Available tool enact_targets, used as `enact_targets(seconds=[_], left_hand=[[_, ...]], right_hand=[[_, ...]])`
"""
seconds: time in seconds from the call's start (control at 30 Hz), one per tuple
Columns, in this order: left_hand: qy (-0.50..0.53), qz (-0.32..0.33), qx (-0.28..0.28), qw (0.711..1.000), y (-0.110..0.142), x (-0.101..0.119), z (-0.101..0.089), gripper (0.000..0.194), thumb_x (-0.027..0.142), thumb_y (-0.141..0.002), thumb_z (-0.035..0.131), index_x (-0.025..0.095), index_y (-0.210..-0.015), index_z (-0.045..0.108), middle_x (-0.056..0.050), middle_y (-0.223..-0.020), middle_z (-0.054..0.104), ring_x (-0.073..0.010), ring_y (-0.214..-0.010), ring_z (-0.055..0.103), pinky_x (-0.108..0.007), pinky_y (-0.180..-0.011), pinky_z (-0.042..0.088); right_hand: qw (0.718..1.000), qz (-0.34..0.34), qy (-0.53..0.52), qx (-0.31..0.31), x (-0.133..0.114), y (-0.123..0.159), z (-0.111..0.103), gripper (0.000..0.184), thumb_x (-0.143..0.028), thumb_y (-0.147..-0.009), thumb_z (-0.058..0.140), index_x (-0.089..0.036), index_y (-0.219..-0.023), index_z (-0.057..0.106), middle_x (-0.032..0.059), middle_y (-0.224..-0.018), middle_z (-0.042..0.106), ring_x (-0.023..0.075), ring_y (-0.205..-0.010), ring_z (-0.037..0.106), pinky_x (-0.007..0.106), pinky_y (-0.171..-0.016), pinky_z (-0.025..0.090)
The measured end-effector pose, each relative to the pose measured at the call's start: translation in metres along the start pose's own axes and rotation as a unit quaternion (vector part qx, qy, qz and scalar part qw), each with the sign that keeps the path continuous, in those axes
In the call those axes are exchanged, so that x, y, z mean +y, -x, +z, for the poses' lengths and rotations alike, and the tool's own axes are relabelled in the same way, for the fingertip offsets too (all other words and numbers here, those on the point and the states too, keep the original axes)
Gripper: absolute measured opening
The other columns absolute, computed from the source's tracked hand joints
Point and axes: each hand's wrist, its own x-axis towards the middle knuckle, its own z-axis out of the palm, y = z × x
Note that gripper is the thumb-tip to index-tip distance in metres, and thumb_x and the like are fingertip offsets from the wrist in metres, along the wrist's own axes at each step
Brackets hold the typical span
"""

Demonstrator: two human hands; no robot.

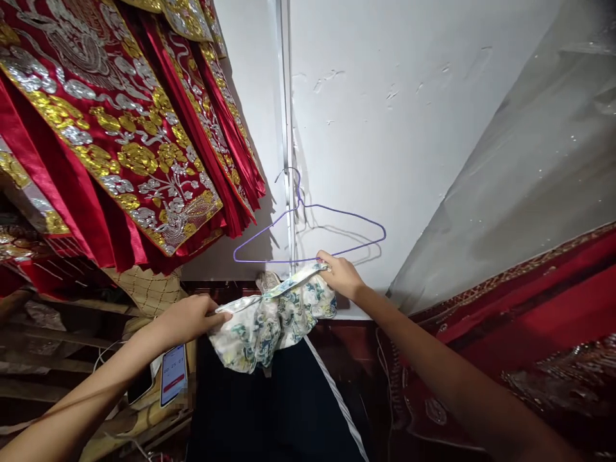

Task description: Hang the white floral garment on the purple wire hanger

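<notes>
A small white floral garment [293, 311] with blue-green and yellow print is stretched between my two hands, its upper band slanting up to the right and its lower part bunched in folds. My left hand [199, 317] pinches its left end, thumb on top. At the other end, my right hand [341, 273] grips the band's corner close to the hanger's bottom bar. The empty purple wire hanger [349, 247] hangs by its hook on a metal strip [287, 128] against the white wall. Whether my right fingers touch the hanger is unclear.
Red pleated costumes [139, 147] with gold and silver embroidery hang at upper left. A lit phone [173, 375] lies on a wooden frame [147, 420] at lower left. Translucent plastic sheeting [520, 160] and red beaded fabric [481, 353] line the right side.
</notes>
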Motion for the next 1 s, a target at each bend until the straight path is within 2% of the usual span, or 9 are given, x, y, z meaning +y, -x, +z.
enact_targets(seconds=[0.1,0.2,0.3,0.5,0.63,0.7,0.8,0.93,1.0], left_hand=[[-0.106,-0.098,-0.049,0.988,-0.007,-0.017,-0.003,0.042,0.054,-0.086,0.05,0.022,-0.066,0.068,-0.01,-0.071,0.071,-0.0277,-0.067,0.067,-0.031,-0.057,0.038],[-0.183,-0.12,0.018,0.976,-0.017,-0.017,-0.014,0.035,0.038,-0.091,0.041,0.022,-0.079,0.069,-0.014,-0.088,0.074,-0.032,-0.081,0.07,-0.033,-0.062,0.04],[-0.205,-0.102,0.089,0.969,-0.018,-0.005,-0.028,0.034,0.03,-0.092,0.035,0.021,-0.087,0.067,-0.013,-0.09,0.073,-0.0315,-0.082,0.07,-0.034,-0.064,0.042],[-0.085,0.01,0.14,0.986,0.002,0.015,-0.04,0.033,0.042,-0.092,0.047,0.022,-0.1,0.072,-0.008,-0.103,0.074,-0.028,-0.092,0.069,-0.032,-0.076,0.047],[0.119,0.015,0.154,0.981,0.008,0.016,-0.04,0.048,0.054,-0.082,0.064,0.019,-0.115,0.072,-0.008,-0.108,0.074,-0.0279,-0.094,0.069,-0.031,-0.077,0.052],[0.257,-0.011,0.163,0.952,0.006,0.018,-0.042,0.061,0.054,-0.077,0.071,0.016,-0.125,0.067,-0.008,-0.098,0.075,-0.0259,-0.085,0.069,-0.031,-0.07,0.053],[0.438,-0.034,0.192,0.877,0.0,0.027,-0.046,0.066,0.045,-0.071,0.078,0.013,-0.127,0.066,-0.008,-0.09,0.074,-0.0207,-0.076,0.067,-0.029,-0.066,0.053],[0.559,-0.003,0.249,0.791,-0.005,0.042,-0.05,0.04,0.027,-0.069,0.076,0.014,-0.107,0.075,-0.008,-0.091,0.074,-0.015,-0.072,0.062,-0.024,-0.065,0.049],[0.549,0.021,0.287,0.784,-0.005,0.044,-0.05,0.02,0.025,-0.072,0.07,0.016,-0.088,0.077,-0.004,-0.079,0.071,-0.0124,-0.063,0.057,-0.021,-0.058,0.044]], right_hand=[[0.999,-0.025,-0.034,-0.014,-0.016,0.008,0.001,0.009,-0.029,-0.083,0.048,-0.026,-0.087,0.056,-0.0022,-0.065,0.055,0.0178,-0.06,0.047,0.026,-0.058,0.027],[0.999,-0.027,-0.042,-0.014,-0.027,0.014,0.001,0.009,-0.028,-0.085,0.045,-0.026,-0.085,0.053,-0.0023,-0.063,0.052,0.0177,-0.06,0.045,0.027,-0.058,0.027],[0.999,-0.013,-0.028,-0.012,-0.029,0.016,0.001,0.009,-0.029,-0.086,0.044,-0.027,-0.089,0.053,-0.002,-0.063,0.051,0.0184,-0.06,0.045,0.027,-0.058,0.026],[1.0,0.009,-0.024,-0.017,-0.021,0.014,0.008,0.016,-0.032,-0.088,0.046,-0.026,-0.101,0.049,0.0003,-0.073,0.059,0.0203,-0.063,0.052,0.027,-0.06,0.026],[0.999,0.033,-0.01,-0.028,-0.019,0.016,0.02,0.024,-0.032,-0.086,0.046,-0.025,-0.109,0.047,-0.0012,-0.066,0.054,0.0208,-0.059,0.049,0.028,-0.059,0.025],[0.999,0.037,-0.005,-0.029,-0.021,0.017,0.025,0.027,-0.031,-0.086,0.047,-0.025,-0.112,0.046,-0.0018,-0.063,0.05,0.0209,-0.059,0.048,0.028,-0.058,0.024],[0.999,0.035,-0.01,-0.038,-0.026,0.017,0.03,0.031,-0.031,-0.085,0.048,-0.024,-0.115,0.043,-0.0025,-0.063,0.049,0.0202,-0.059,0.048,0.027,-0.058,0.023],[0.998,0.028,-0.032,-0.054,-0.032,0.017,0.029,0.031,-0.032,-0.086,0.047,-0.024,-0.115,0.04,-0.0039,-0.062,0.048,0.0191,-0.057,0.046,0.027,-0.057,0.023],[0.997,0.03,-0.042,-0.051,-0.032,0.017,0.028,0.031,-0.033,-0.085,0.048,-0.025,-0.114,0.039,-0.0042,-0.062,0.048,0.019,-0.057,0.046,0.027,-0.057,0.023]])
